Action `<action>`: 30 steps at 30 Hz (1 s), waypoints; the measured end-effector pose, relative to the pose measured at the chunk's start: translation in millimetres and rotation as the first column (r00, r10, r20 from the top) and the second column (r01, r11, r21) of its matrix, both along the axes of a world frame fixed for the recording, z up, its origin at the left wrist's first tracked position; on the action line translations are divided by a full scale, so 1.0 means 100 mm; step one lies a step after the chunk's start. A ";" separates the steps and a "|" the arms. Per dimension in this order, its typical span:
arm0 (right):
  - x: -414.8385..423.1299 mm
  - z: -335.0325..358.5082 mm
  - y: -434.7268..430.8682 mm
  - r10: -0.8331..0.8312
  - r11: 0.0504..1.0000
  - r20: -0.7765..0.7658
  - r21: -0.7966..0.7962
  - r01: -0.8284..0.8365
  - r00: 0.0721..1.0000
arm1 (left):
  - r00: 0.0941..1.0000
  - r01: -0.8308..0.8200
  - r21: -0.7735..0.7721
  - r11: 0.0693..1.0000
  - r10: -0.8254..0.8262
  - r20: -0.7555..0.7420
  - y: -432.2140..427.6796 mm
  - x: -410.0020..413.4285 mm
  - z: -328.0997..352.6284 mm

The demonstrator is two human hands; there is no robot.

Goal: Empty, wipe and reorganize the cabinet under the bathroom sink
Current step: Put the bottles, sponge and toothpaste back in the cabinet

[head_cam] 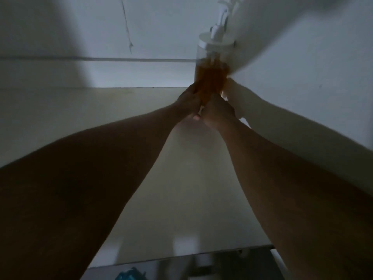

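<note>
Both my arms reach deep into the dim cabinet. A clear pump bottle (pixel 212 65) with a white pump top and amber liquid in its lower half stands at the back right, against the right wall. My left hand (pixel 188 102) grips the bottle's lower left side. My right hand (pixel 217 110) is curled round its base from the front. The bottom of the bottle is hidden behind my hands.
The pale cabinet floor (pixel 181 178) stretches toward me to its front edge. The white right wall (pixel 302 87) rises steeply beside my right arm. A thin cord (pixel 127 27) hangs on the back wall. A teal object (pixel 129 274) lies below the front edge.
</note>
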State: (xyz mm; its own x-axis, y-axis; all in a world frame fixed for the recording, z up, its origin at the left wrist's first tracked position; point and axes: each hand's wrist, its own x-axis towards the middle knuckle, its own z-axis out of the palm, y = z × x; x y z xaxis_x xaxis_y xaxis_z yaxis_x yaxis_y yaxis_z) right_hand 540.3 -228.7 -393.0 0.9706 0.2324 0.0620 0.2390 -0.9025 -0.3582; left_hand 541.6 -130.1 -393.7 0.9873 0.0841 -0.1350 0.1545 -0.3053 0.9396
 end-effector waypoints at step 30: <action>-1.12 0.08 -0.15 0.022 0.993 -0.229 0.117 0.005 0.973 | 0.987 0.047 0.338 0.940 0.008 -0.159 0.23 -1.30 0.12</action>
State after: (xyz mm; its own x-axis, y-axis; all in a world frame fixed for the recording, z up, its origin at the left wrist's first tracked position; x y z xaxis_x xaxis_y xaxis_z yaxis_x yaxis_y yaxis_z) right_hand 428.1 -243.4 -384.6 0.9601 0.2449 -0.1349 0.1457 -0.8501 -0.5061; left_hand 411.4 -107.3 -381.8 0.9580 0.1331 -0.2541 0.2815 -0.6064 0.7437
